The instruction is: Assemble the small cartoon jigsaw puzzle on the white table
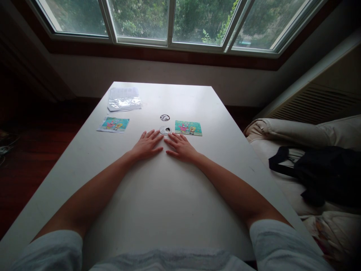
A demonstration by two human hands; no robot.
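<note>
My left hand [147,145] lies flat on the white table [158,195], palm down with fingers spread, holding nothing. My right hand [181,147] rests flat beside it, fingers stretched out, also empty. Their fingertips nearly meet just below a small round metal lid [165,130]. A second small round piece [164,117] lies a little farther away. A colourful cartoon puzzle picture [188,128] lies just beyond my right hand. A similar cartoon picture card [113,124] lies to the far left of my left hand.
A clear plastic bag on a sheet of paper [124,99] lies at the table's far left. A window [169,19] runs behind the table. To the right stands a bed or couch [282,150] with a dark bag [324,173] on it.
</note>
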